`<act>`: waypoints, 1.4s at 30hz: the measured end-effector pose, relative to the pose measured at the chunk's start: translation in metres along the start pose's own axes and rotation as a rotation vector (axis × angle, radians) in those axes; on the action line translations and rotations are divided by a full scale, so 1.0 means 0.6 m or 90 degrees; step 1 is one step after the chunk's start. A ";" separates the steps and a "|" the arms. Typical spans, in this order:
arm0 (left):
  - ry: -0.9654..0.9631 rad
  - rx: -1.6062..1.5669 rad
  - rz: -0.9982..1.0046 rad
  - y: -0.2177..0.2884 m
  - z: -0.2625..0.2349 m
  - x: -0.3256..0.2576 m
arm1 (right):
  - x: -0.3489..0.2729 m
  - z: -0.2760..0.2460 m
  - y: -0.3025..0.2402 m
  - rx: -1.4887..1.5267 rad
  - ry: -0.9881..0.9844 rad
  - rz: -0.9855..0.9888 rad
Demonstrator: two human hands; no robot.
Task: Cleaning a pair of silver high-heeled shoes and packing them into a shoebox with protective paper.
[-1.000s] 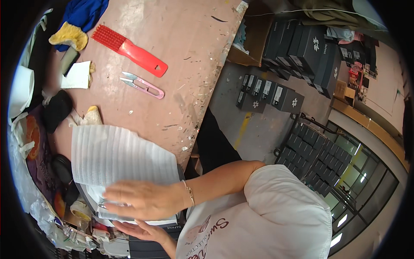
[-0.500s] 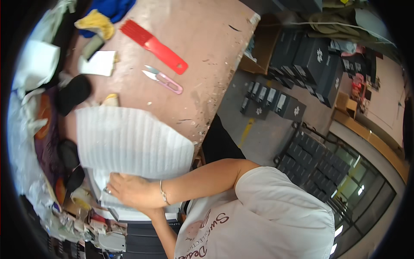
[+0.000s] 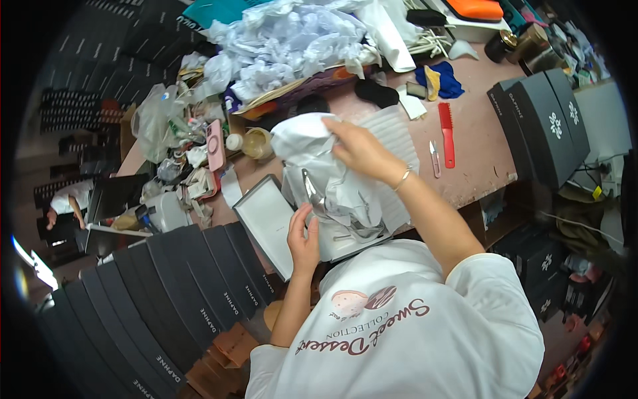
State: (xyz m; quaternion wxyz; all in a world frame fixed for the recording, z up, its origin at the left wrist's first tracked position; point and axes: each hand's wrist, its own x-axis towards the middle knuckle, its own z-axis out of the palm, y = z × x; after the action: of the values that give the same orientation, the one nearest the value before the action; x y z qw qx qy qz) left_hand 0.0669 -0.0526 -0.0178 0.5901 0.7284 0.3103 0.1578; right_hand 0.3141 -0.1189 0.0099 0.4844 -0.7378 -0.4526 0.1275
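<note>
My right hand (image 3: 364, 153) pinches the upper edge of a white tissue paper sheet (image 3: 302, 136) and holds it raised over an open dark shoebox (image 3: 359, 247). Below the raised edge, crumpled tissue surrounds a shiny silver-grey piece (image 3: 312, 188), probably part of a shoe; the paper covers the rest. My left hand (image 3: 304, 243) is upright at the box's left side, fingers extended and thumb apart, beside the tissue. Left of it, a box lid (image 3: 264, 219) leans with its white inside showing. A white ribbed foam sheet (image 3: 397, 139) lies beyond my right hand.
A red brush (image 3: 446, 136) and pink-handled thread snips (image 3: 435, 159) lie on the right of the table. Crumpled tissue (image 3: 286, 43) is heaped at the back. Dark shoeboxes (image 3: 173, 286) line the left; more boxes (image 3: 541, 126) stand at right. A jar (image 3: 256, 143) sits left of the tissue.
The view has swung leftward, bringing the open box and stacked boxes into sight. My right hand has gone from resting low beside the foam sheet to lifting tissue; my left hand now shows.
</note>
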 end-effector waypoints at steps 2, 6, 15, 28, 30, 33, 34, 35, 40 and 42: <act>0.027 -0.274 -0.071 0.032 0.023 -0.016 | 0.005 -0.023 -0.041 0.149 0.043 0.041; -0.089 -0.678 -0.232 0.071 0.075 -0.028 | -0.029 0.012 -0.114 0.262 0.116 0.048; -0.069 -0.673 -0.203 0.058 0.001 -0.032 | -0.195 -0.050 -0.173 -0.120 -0.279 -0.176; -0.213 -0.368 -0.247 0.046 -0.155 -0.005 | -0.102 -0.156 -0.063 0.418 -0.144 0.266; -0.048 -0.431 -0.240 0.025 -0.190 -0.010 | -0.134 -0.163 -0.033 0.445 0.008 0.291; 0.145 -0.450 -0.138 0.036 -0.251 0.007 | -0.169 -0.153 -0.030 0.331 0.107 0.315; 0.120 -0.471 -0.145 0.038 -0.258 0.015 | -0.170 -0.137 -0.036 0.321 0.143 0.274; 0.094 -0.492 -0.152 0.039 -0.260 0.023 | -0.176 -0.129 -0.037 0.314 0.159 0.267; 0.022 -0.603 -0.099 0.001 -0.225 0.041 | -0.211 -0.045 -0.037 0.263 0.224 0.312; 0.000 -0.623 -0.110 0.010 -0.215 0.039 | -0.219 -0.031 -0.039 0.093 0.067 0.234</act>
State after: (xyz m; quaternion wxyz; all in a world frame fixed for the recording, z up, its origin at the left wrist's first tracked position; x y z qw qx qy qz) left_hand 0.0093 0.0597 0.0172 0.8737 0.3377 0.2591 0.2355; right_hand 0.2399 -0.2313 0.0057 0.5279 -0.7766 -0.2742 0.2077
